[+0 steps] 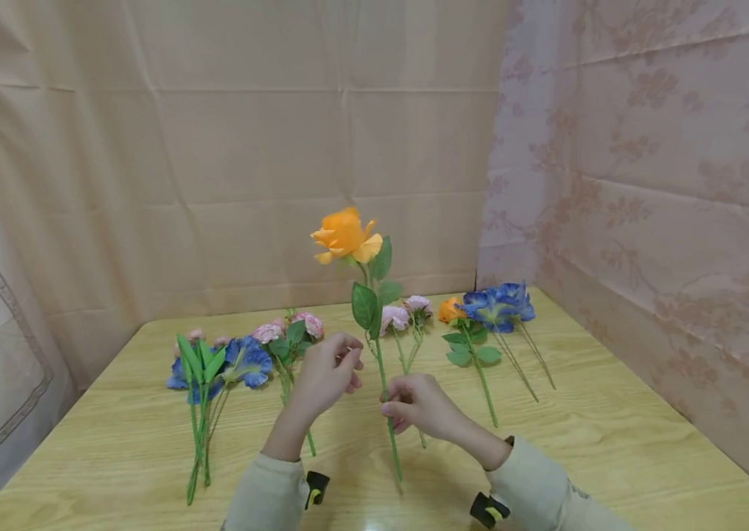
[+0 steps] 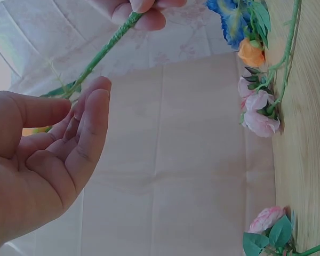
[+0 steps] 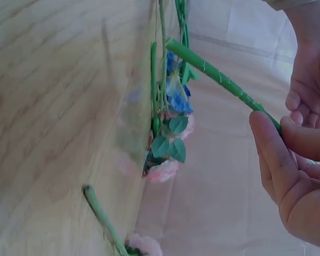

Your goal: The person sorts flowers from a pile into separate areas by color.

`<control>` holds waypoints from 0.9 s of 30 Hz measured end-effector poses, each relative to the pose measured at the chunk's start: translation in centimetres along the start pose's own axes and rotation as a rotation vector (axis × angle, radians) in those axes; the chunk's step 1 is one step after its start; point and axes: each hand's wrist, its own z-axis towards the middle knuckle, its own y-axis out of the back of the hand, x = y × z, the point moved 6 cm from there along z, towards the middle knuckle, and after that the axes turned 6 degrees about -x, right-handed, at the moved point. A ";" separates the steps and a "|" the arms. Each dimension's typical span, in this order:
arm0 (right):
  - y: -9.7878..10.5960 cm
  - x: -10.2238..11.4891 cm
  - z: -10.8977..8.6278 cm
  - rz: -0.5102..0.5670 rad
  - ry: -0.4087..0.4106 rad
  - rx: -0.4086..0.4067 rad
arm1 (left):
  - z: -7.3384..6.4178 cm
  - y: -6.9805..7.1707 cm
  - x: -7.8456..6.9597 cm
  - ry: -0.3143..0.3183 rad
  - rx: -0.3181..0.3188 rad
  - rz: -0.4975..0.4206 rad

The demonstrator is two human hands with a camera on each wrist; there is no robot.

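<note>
An orange artificial rose [image 1: 344,234] stands nearly upright above the table, its green leaves [image 1: 364,305] partway down the stem. My right hand [image 1: 426,407] pinches its stem low down between thumb and fingers. In the right wrist view, the cut end of the green stem [image 3: 218,77] sticks out past the fingertips. Just left of the stem, below the leaves, is my left hand [image 1: 325,370], fingers loosely bent and holding nothing. The left wrist view shows this left hand [image 2: 53,144] partly covering the bloom and leaves.
On the wooden table [image 1: 128,442] lie green leaf sprigs [image 1: 198,413], blue flowers [image 1: 248,361] and pink flowers [image 1: 308,324] at left. Pale pink flowers [image 1: 395,318] lie behind the right hand. Another orange rose [image 1: 451,310] and more blue flowers [image 1: 495,306] lie at right. Curtains surround the table.
</note>
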 end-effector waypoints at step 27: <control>10.5 -7.9 0.8 -0.263 -0.338 -0.239 | -0.5 0.4 0.5 0.038 0.074 0.007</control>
